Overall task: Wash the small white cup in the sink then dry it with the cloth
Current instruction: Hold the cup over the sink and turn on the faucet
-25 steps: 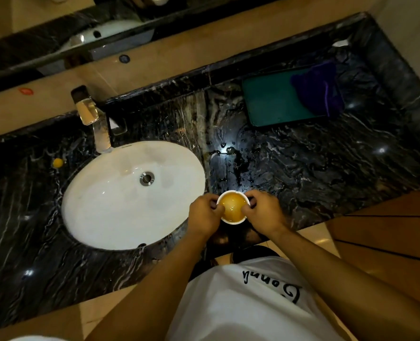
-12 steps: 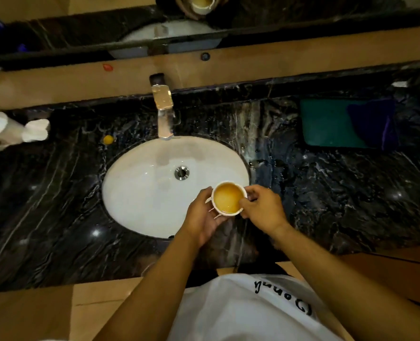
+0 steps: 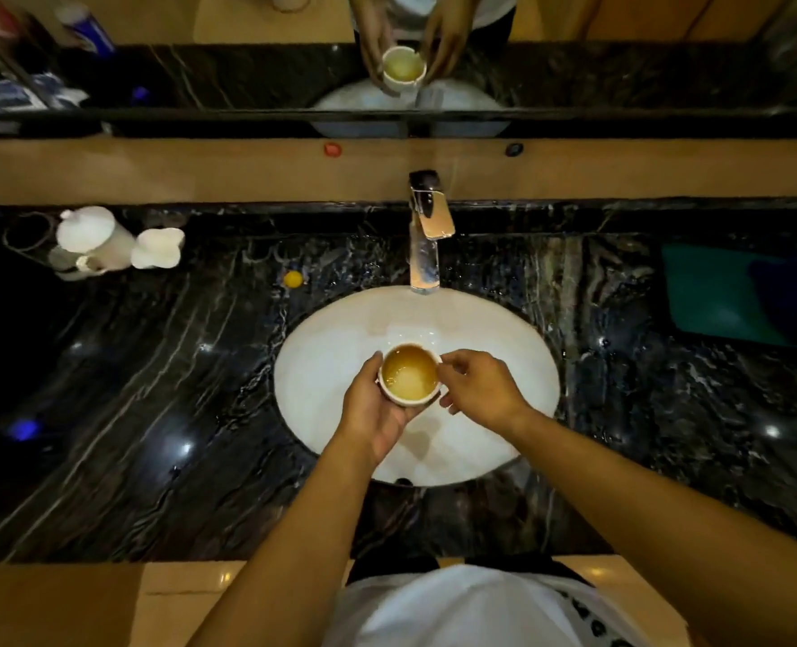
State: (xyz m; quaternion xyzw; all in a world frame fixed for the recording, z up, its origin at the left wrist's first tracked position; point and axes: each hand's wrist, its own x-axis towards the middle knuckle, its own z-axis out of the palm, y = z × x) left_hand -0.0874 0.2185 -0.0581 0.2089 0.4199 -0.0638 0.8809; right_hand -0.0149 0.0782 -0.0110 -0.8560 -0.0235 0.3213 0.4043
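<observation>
Small white ceramic cup (image 3: 409,375) at frame centre, held upright over the white oval sink basin (image 3: 326,366); cup holds amber-brown liquid, not yet poured out; left hand (image 3: 372,413) cradles it from below and left, fingers curled together around the wall and base; right hand (image 3: 480,389) at the cup's right rim, thumb and forefinger pinching the rim or handle, cannot tell which, other fingers loosely curled; chrome square tap (image 3: 426,235) at upper centre shows no water running; dark cloth (image 3: 788,296) lies on a teal rectangular tray (image 3: 714,301) at right edge, well apart from the cup, on the black veined marble counter (image 3: 153,389); judged progress: early, cup only brought to sink; left to do: empty, rinse, then dry with cloth.
</observation>
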